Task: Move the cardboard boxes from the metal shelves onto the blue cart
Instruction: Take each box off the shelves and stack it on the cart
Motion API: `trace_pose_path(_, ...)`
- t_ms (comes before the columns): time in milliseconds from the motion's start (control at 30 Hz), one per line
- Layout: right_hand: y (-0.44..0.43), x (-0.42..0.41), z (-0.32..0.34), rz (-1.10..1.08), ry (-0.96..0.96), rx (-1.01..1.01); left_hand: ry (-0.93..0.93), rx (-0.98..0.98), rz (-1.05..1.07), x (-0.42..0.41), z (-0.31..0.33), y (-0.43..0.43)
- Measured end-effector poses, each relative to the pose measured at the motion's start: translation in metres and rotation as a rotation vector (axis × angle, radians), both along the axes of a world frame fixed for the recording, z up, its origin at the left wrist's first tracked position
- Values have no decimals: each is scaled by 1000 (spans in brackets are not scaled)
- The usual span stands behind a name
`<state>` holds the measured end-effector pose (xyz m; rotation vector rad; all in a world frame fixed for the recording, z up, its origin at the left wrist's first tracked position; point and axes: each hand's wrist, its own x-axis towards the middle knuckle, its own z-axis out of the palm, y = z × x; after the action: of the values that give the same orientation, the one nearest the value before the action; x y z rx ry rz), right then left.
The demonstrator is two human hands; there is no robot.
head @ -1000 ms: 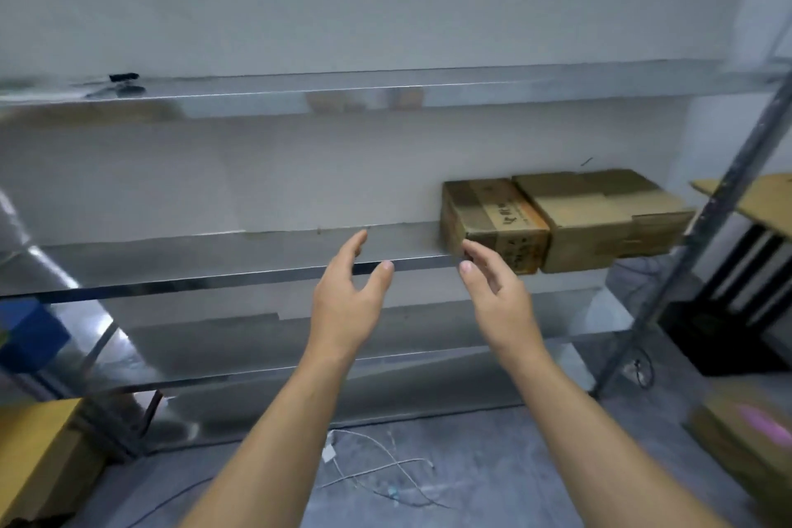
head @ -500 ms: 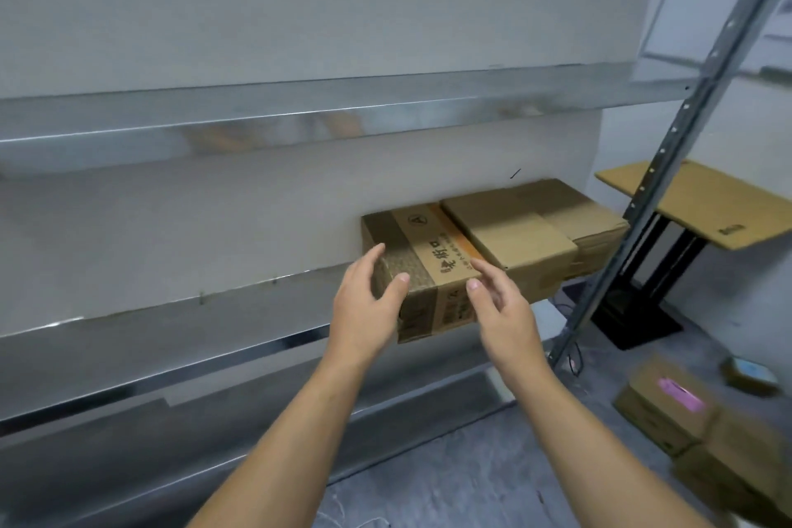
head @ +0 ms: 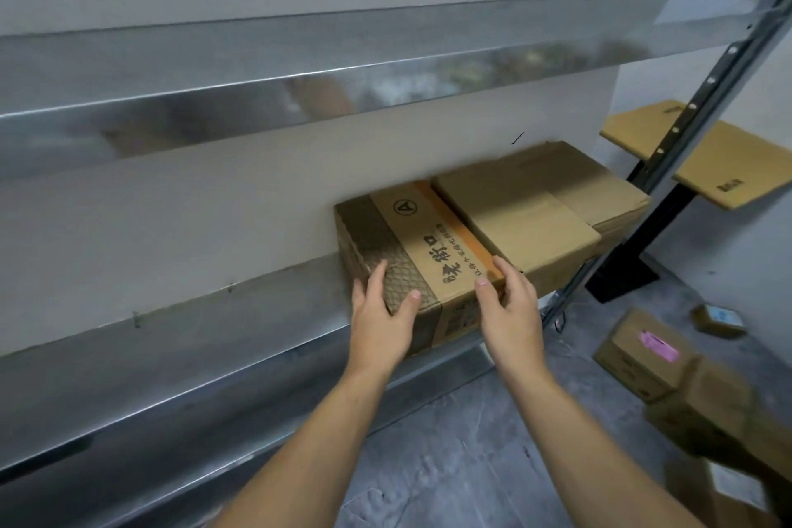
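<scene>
Half a second ago both hands were just short of the carton; now they are on it. The left hand point(head: 381, 322) clasps the near left corner of the printed box point(head: 411, 244), fingers along its left side and thumb on top. The right hand point(head: 510, 313) grips the near right corner the same way. The printed box sits on the middle metal shelf point(head: 214, 339), touching a plain box point(head: 527, 206) to its right. It is brown cardboard with a dark patterned band, an orange stripe, black characters and a circled A.
</scene>
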<state>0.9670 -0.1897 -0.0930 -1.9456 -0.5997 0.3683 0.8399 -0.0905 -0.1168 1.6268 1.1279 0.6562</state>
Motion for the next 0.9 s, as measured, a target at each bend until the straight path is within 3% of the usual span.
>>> trace_pose_path(300,4,8,-12,48,38,-43,-77,-28,5,-8,-4,-6)
trace_pose_path(533,-4,13,-9,271,78,-22,-179,-138,95,-33,-1,-24)
trace_pose_path(900,-39,-3,8,513,5,128,-283,41,361,-66,25,-106)
